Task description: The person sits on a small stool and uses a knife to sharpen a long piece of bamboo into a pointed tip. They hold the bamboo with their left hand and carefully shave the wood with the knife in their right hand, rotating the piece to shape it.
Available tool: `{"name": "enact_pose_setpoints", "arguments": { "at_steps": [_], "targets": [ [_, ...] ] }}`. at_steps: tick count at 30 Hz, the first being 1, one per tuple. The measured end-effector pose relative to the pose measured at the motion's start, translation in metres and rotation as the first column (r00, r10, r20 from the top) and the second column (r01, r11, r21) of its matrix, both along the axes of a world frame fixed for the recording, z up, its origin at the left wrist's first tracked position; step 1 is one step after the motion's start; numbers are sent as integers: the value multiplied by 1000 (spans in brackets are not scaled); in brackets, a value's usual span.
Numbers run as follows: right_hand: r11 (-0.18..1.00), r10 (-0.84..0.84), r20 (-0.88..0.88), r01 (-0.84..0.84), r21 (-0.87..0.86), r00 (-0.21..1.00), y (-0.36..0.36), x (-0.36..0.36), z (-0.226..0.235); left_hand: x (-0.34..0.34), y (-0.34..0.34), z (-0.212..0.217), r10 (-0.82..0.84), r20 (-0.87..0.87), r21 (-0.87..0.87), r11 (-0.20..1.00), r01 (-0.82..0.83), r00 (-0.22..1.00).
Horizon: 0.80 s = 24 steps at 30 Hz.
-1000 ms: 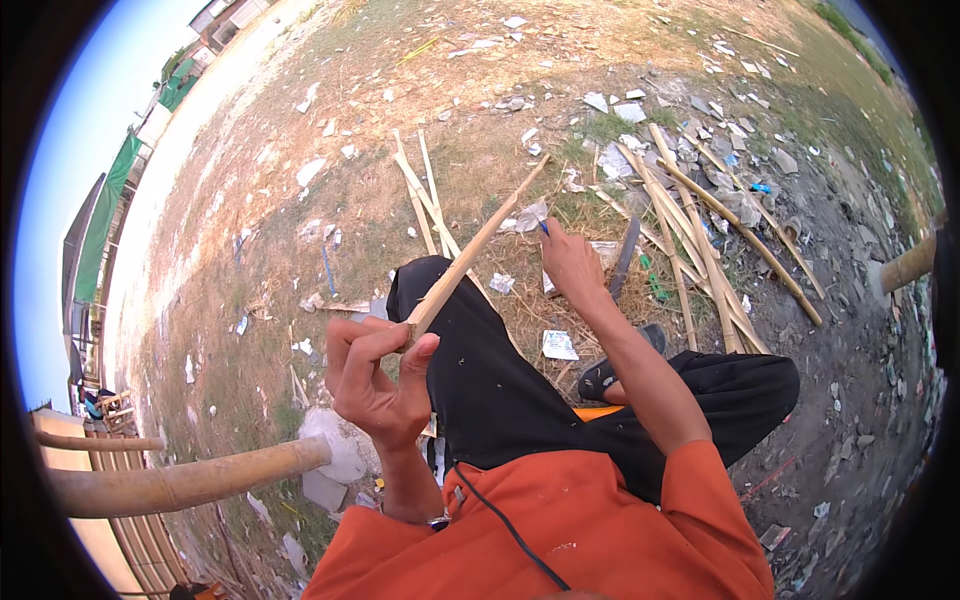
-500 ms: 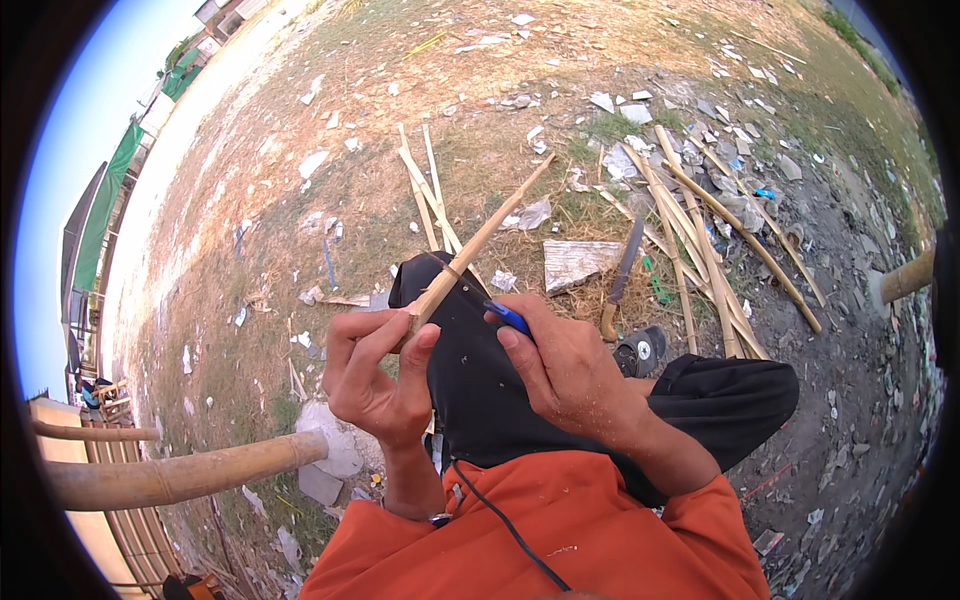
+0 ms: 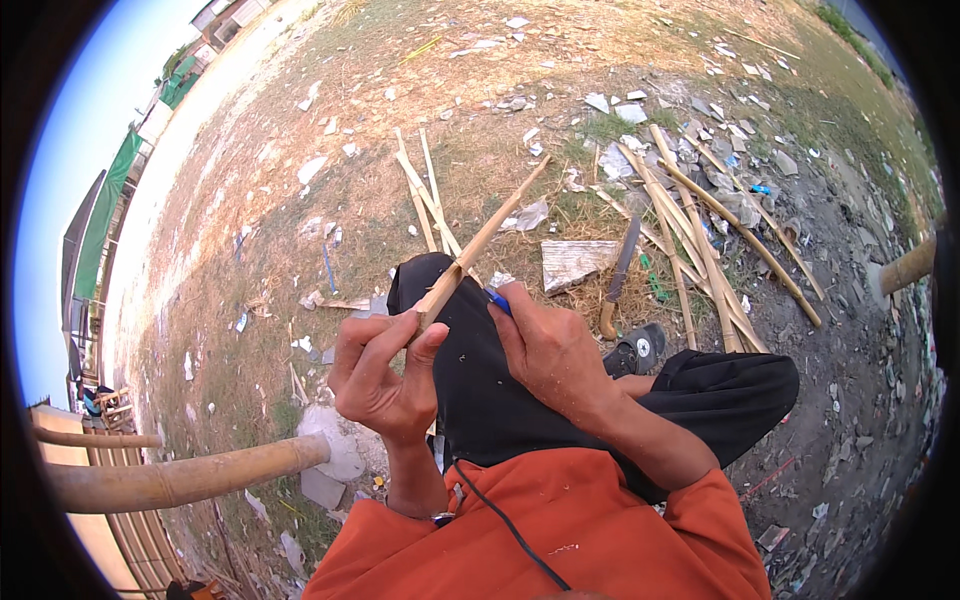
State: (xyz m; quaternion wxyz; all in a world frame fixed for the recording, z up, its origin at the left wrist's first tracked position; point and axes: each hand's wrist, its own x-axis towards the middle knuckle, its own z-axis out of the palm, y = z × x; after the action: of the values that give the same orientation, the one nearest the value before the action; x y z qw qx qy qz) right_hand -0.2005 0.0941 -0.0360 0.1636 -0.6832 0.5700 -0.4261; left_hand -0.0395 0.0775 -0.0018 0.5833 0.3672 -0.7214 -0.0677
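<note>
My left hand (image 3: 388, 375) pinches the near end of a split bamboo stick (image 3: 490, 232) between thumb and fingers. The stick slants away to the upper right, passing over my bent, black-trousered knee (image 3: 415, 280). Closed around a small blue-handled knife (image 3: 498, 301) is my right hand (image 3: 560, 350), just right of the stick. Its blade is hard to make out beside the stick's edge. Pale specks of shavings dot the right hand and the trousers.
Bamboo strips (image 3: 715, 270) lie piled at the right, more strips (image 3: 425, 190) beyond my knee. A large knife (image 3: 622, 275) rests near my sandal (image 3: 640, 348), beside a flat broken slab (image 3: 578, 265). Thick bamboo poles (image 3: 200, 475) stand at the left; litter covers the ground.
My right hand and the blue-handled knife have shifted slightly forward and left. The left hand keeps its pinch on the bamboo stick, which has barely moved.
</note>
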Motion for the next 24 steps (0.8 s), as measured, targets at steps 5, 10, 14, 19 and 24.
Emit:
{"name": "enact_pose_setpoints", "arguments": {
  "at_steps": [5,10,14,19,24],
  "targets": [
    [988,-13,-75,24,154,997,-13,-8,-8,4,4,2,23,7,10,1000,-23,1000],
    [998,-11,11,12,-55,1000,-8,1,-7,2,0,-1,-12,35,-8,1000,12,999],
    [998,-65,-25,66,22,998,-26,-1,-23,8,-1,-2,29,-22,45,999,-28,999],
    [993,-17,-60,9,-120,998,-12,7,-3,4,1,0,87,-88,67,994,-81,992],
    [994,-86,-120,93,54,989,-35,-7,-29,5,3,4,97,-57,59,994,-94,994]
  ]
}}
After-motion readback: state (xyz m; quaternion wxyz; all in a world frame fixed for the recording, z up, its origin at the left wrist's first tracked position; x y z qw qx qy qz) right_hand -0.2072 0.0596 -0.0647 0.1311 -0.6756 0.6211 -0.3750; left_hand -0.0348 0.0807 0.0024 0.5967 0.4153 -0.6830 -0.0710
